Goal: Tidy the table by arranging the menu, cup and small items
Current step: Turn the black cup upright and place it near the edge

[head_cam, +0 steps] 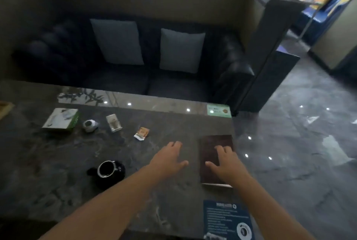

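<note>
Fingers (174,146) of both hands are lying spread over the table (58,181).
Left to right: box (61,118), sachet (142,133) and cup (110,171) are sitting apart; left hand (169,159) is hovering empty; right hand (227,165) is resting flat on the menu (215,154) near the right edge.

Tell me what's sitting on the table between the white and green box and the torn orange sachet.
In the head view, between the white and green box and the torn orange sachet lie a small grey round object and a clear packet.
</note>
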Available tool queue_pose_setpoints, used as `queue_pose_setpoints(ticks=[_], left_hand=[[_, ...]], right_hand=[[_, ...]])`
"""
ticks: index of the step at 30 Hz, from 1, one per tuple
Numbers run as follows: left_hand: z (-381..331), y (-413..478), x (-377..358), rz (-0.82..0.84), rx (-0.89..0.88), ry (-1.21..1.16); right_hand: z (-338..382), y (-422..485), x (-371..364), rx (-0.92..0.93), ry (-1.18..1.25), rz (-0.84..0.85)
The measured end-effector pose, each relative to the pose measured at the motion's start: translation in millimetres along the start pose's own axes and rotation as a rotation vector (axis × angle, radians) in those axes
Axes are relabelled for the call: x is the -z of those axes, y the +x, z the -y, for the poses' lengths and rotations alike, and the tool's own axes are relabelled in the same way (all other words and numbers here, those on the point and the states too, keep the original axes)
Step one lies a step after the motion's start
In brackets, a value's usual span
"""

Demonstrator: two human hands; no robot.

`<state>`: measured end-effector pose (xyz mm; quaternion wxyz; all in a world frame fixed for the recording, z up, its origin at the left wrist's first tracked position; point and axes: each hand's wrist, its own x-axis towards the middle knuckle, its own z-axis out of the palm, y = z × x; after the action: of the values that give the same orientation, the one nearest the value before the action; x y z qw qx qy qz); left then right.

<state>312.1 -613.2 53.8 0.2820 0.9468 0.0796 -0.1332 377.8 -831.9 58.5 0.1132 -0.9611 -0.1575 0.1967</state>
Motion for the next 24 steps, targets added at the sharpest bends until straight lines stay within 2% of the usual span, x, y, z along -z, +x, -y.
queue_pose_setpoints(ticks=[8, 15, 19, 24], left_hand=[[144.4, -139.5, 58.9, -0.270, 0.292, -0.095], [241.5, -225.7, 98.2, -0.396, 0.543, -0.154], [281.2, -238.3, 119.8, -0.386, 0.596, -0.117], [323.1, -209.1, 153.1, -0.305, 0.560, -0.024]], right_hand=[[189.7, -4.9, -40.0, 0.339, -0.011, 0.052], [327.4, -7.8, -79.3, 0.536, 0.021, 0.127], [370.5, 7.9, -98.4, 0.577, 0.013, 0.149], [403.2, 47.8, -121.6, 0.555, 0.068, 0.121]])
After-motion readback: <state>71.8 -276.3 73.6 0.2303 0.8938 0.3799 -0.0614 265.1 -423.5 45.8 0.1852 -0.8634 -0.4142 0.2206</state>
